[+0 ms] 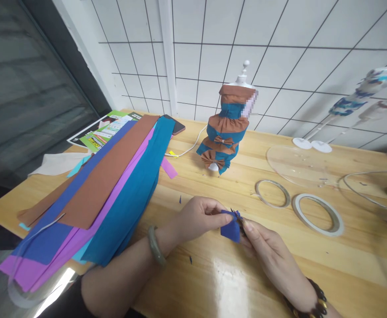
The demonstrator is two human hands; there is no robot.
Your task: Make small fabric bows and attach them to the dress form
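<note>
My left hand (202, 216), with a bangle on the wrist, pinches a small piece of blue crepe paper (229, 232) above the table. Dark narrow blades of small scissors (238, 217) cross the paper's upper right edge. My right hand (269, 249) is closed around the scissors, and its fingers hide the handles. Beyond both hands a small dress form (225, 126) stands upright, wrapped in brown and teal crepe paper with brown bows on the front. Tiny blue scraps (190, 260) lie on the wood near my left hand.
Long crepe paper strips (100, 181) in brown, blue, purple and teal cover the table's left side. Behind them is a phone (175, 125). Two tape rolls (318, 215) and a clear round disc (296, 164) lie to the right. Two more wrapped forms (352, 105) stand by the tiled wall.
</note>
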